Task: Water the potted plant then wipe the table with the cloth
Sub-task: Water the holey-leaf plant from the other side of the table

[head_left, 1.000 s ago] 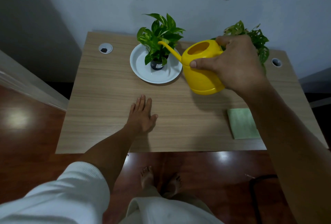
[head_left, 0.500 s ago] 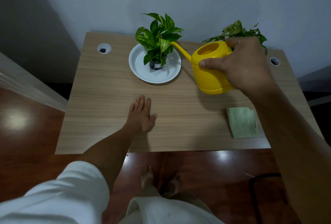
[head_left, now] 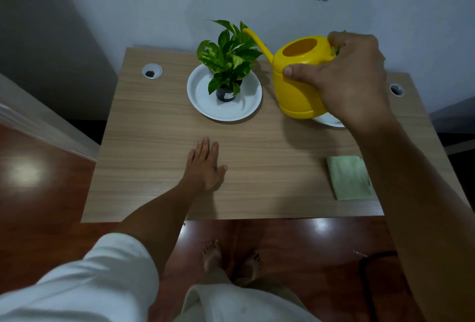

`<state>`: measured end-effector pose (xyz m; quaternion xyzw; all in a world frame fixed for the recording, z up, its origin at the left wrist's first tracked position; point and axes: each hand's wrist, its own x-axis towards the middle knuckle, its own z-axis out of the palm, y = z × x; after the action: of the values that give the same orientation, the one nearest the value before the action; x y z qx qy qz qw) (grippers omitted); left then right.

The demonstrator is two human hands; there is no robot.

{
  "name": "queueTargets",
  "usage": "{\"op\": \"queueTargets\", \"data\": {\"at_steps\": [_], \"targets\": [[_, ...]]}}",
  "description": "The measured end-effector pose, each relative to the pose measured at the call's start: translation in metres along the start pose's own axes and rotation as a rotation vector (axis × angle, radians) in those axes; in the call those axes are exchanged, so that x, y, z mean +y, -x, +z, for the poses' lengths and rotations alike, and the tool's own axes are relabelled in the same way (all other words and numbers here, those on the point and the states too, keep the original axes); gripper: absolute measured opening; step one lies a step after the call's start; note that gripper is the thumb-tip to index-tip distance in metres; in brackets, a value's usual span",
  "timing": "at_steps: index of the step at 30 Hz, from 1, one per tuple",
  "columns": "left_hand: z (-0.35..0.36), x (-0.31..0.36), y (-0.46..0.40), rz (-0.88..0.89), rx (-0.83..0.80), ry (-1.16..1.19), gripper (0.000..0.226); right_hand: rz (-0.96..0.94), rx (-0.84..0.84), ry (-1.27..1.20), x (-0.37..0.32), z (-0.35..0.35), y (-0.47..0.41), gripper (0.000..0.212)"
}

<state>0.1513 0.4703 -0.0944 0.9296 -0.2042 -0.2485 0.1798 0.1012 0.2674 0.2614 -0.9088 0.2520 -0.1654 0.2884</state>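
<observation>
A small green potted plant [head_left: 228, 59] in a dark pot stands in a white saucer [head_left: 200, 95] at the back middle of the wooden table [head_left: 154, 141]. My right hand [head_left: 344, 77] grips a yellow watering can [head_left: 295, 90] held above the table to the right of the plant; its spout points up and left, level with the top leaves. My left hand [head_left: 205, 167] lies flat on the table, fingers apart, holding nothing. A folded light green cloth [head_left: 349, 177] lies near the front right edge.
A second white saucer [head_left: 331, 119] shows under the can; its plant is hidden behind my hand. Round cable holes sit at the back left [head_left: 152, 71] and back right [head_left: 396, 89]. A wall stands behind the table. My bare feet [head_left: 231, 260] are on the wooden floor.
My right hand has drawn the watering can back to the right and upright, taking the spout off the plant. The left hand has stayed flat on the table.
</observation>
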Motion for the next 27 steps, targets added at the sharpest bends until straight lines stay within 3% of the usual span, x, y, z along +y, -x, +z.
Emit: {"op": "queueTargets", "data": {"at_steps": [15,27], "targets": [[-0.001,0.0,0.0,0.0,-0.007,0.002,0.083,-0.044,-0.139,-0.085,-0.012,0.002,0.01,0.087],[0.0,0.0,0.0,-0.002,-0.008,-0.014,0.083,-0.028,-0.089,-0.01,0.005,-0.006,0.007,0.082]]}}
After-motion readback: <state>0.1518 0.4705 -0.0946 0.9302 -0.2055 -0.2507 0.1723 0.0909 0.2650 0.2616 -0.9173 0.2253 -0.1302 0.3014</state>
